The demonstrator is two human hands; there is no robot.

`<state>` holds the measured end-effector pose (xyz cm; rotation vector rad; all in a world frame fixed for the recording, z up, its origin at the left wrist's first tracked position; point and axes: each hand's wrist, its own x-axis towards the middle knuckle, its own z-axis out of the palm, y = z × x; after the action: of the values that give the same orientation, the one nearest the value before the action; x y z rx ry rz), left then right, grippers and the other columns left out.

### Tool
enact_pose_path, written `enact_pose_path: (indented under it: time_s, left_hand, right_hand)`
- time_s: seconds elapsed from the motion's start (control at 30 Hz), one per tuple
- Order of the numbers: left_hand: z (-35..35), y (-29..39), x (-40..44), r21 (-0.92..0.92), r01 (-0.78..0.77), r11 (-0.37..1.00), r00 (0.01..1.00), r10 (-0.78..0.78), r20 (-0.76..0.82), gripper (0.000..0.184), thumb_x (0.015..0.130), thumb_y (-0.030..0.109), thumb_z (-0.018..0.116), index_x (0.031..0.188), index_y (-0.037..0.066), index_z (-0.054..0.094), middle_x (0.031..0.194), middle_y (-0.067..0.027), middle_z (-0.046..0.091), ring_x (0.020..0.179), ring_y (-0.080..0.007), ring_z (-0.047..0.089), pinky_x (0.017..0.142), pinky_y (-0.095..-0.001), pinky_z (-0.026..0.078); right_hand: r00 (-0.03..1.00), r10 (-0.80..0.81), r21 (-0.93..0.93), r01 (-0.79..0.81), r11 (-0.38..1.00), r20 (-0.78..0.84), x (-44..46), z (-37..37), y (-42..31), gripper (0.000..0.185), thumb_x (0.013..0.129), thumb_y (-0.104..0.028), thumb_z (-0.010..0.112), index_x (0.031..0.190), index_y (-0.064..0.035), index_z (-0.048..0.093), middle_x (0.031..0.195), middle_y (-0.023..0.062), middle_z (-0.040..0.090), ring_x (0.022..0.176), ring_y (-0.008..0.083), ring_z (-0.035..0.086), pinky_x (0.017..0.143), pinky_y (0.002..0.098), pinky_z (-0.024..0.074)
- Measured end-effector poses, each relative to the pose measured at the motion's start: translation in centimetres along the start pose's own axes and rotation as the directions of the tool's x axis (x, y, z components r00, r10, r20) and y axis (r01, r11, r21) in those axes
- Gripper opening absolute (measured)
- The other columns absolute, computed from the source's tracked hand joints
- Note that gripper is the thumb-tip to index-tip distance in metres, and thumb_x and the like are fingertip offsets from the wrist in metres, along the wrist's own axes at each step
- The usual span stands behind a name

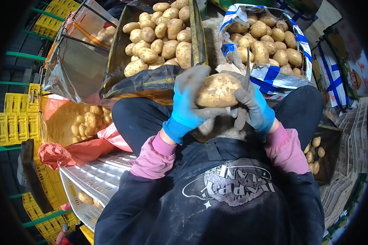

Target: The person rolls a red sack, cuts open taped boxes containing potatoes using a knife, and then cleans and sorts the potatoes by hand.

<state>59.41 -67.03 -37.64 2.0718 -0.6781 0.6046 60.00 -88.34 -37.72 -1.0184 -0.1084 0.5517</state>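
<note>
A dark-lined crate (145, 87) heaped with potatoes (161, 36) stands ahead of me, and just right of it sits a box (274, 79) bound in blue and white, full of potatoes too. To my left an orange mesh sack (55, 122) holds more, with a white slatted crate (92, 179) nearer me. Above my lap my gloved hands work together. The fingers of my left hand (185, 100) are closed round the left side and underside of a big soil-marked potato (218, 90), raised between both hands. My right hand (255, 108) steadies its right side, fingers also gripping a thin dark blade (248, 67) that points away from me; I can't tell whether the blade touches the skin.
</note>
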Motion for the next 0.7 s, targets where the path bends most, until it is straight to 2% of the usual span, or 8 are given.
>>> enact_pose_path:
  time_s: [0.07, 0.17, 0.2, 0.33, 0.5, 0.53, 0.6, 0.7]
  left_hand:
    - [1.1, 0.0, -0.5, -0.383, 0.264, 0.885, 0.946, -0.315, -0.075, 0.097, 0.063, 0.036, 0.090, 0.141, 0.003, 0.042, 0.127, -0.0111, 0.055, 0.114, -0.0251, 0.055, 0.101, -0.0396, 0.044]
    - [0.6, -0.1, -0.6, -0.604, 0.535, 0.592, 0.837, -0.470, 0.280, 0.100, 0.063, 0.028, 0.092, 0.142, 0.001, 0.037, 0.130, -0.0100, 0.053, 0.116, -0.0188, 0.053, 0.102, -0.0360, 0.045]
    - [0.7, -0.4, -0.7, -0.520, 0.493, 0.697, 0.868, -0.432, 0.244, 0.095, 0.063, 0.023, 0.092, 0.139, 0.001, 0.041, 0.132, -0.0106, 0.052, 0.117, -0.0175, 0.054, 0.099, -0.0337, 0.047]
    - [0.8, 0.0, -1.1, -0.516, 0.565, 0.644, 0.814, -0.537, 0.220, 0.093, 0.061, 0.026, 0.093, 0.136, 0.000, 0.044, 0.130, -0.0109, 0.053, 0.116, -0.0182, 0.055, 0.098, -0.0334, 0.048]
    - [1.6, -0.4, -1.8, -0.481, 0.485, 0.731, 0.856, -0.508, 0.092, 0.090, 0.065, 0.034, 0.091, 0.135, -0.001, 0.045, 0.125, -0.0120, 0.055, 0.114, -0.0186, 0.056, 0.097, -0.0333, 0.048]
    - [1.5, -0.5, -1.9, -0.475, 0.473, 0.742, 0.864, -0.496, 0.086, 0.087, 0.069, 0.036, 0.088, 0.134, -0.001, 0.045, 0.125, -0.0124, 0.055, 0.113, -0.0187, 0.056, 0.097, -0.0334, 0.048]
    - [1.3, -0.3, -1.9, -0.467, 0.450, 0.761, 0.878, -0.473, 0.075, 0.081, 0.075, 0.041, 0.083, 0.134, -0.002, 0.045, 0.124, -0.0131, 0.055, 0.112, -0.0191, 0.056, 0.097, -0.0336, 0.047]
    - [1.5, -1.0, -1.9, -0.503, 0.415, 0.758, 0.893, -0.445, 0.067, 0.071, 0.087, 0.043, 0.070, 0.136, -0.001, 0.043, 0.123, -0.0133, 0.056, 0.102, -0.0185, 0.061, 0.084, -0.0299, 0.054]
  right_hand:
    - [0.998, -0.053, 0.043, 0.052, 0.998, 0.036, 0.0, -0.2, -0.2, 0.069, 0.084, -0.021, 0.068, 0.143, -0.0015, 0.038, 0.128, 0.0084, 0.056, 0.092, 0.0106, 0.060, 0.057, 0.0205, 0.0507]
    - [0.989, -0.144, -0.002, 0.144, 0.990, 0.041, 0.0, -0.4, 0.0, 0.069, 0.083, -0.016, 0.066, 0.144, -0.0018, 0.037, 0.126, 0.0099, 0.056, 0.086, 0.0108, 0.059, 0.057, 0.0214, 0.0509]
    - [0.990, -0.132, -0.038, 0.134, 0.990, 0.043, -0.1, -0.2, -0.3, 0.070, 0.082, -0.016, 0.066, 0.144, -0.0020, 0.037, 0.126, 0.0098, 0.056, 0.085, 0.0105, 0.059, 0.057, 0.0216, 0.0507]
    - [0.991, -0.120, -0.114, 0.127, 0.985, 0.060, -0.1, -0.5, 0.5, 0.066, 0.084, -0.020, 0.063, 0.143, -0.0038, 0.040, 0.121, 0.0085, 0.058, 0.075, 0.0096, 0.058, 0.056, 0.0217, 0.0489]
    - [0.998, -0.041, 0.036, 0.043, 0.998, -0.047, 0.9, 0.3, 2.0, 0.060, 0.092, -0.037, 0.059, 0.139, -0.0035, 0.045, 0.113, 0.0069, 0.062, 0.074, 0.0097, 0.059, 0.057, 0.0214, 0.0503]
    - [0.998, -0.009, 0.089, 0.014, 0.996, -0.054, 1.1, 0.2, 2.5, 0.060, 0.093, -0.041, 0.058, 0.138, -0.0033, 0.046, 0.113, 0.0069, 0.062, 0.076, 0.0097, 0.060, 0.058, 0.0213, 0.0510]
    - [0.992, -0.090, -0.008, 0.090, 0.996, -0.093, 1.4, 0.0, 3.3, 0.059, 0.094, -0.043, 0.059, 0.136, -0.0024, 0.048, 0.113, 0.0065, 0.062, 0.082, 0.0101, 0.061, 0.060, 0.0224, 0.0518]
    - [0.955, -0.187, -0.130, 0.161, 0.978, -0.232, 1.6, 0.2, 3.2, 0.053, 0.094, -0.039, 0.061, 0.130, -0.0007, 0.052, 0.110, 0.0061, 0.064, 0.087, 0.0111, 0.062, 0.062, 0.0249, 0.0526]
